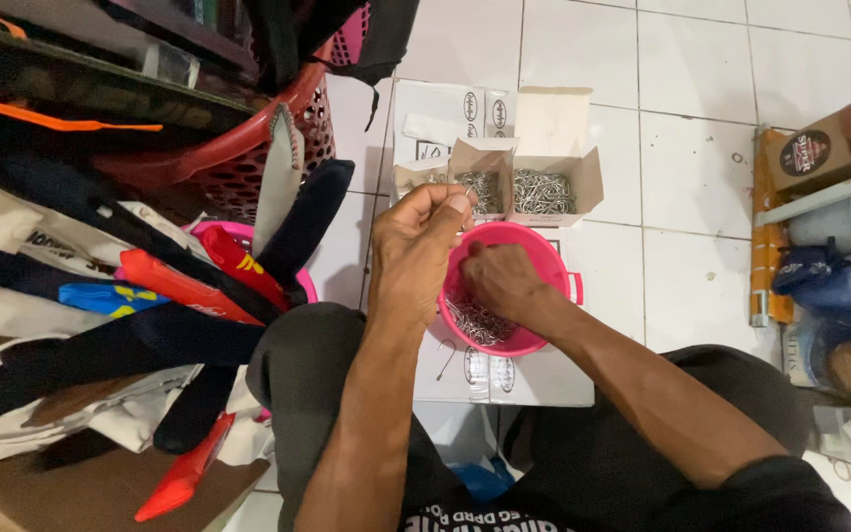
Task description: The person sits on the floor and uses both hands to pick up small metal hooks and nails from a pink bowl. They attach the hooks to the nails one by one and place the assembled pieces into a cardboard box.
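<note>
While white floor tiles (691,167) spread — right hand (499,281) in pink bowl (544,251).

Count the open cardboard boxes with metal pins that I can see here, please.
2. One small open box lies just beyond the pink bowl; a larger open box lies beside it. More may be hidden behind the hands.

The light is bright and even and seems to come from above. The white floor tiles (691,128) at the far right are almost washed out, with a soft glare. Shadows are weak and short; a faint one lies under the pink bowl (544,258). The dark fabrics (100,325) at the left lose detail in their folds. The centre is sharp. Towards the edges the lines bend from the wide lens, and the near corners look slightly soft.
</note>
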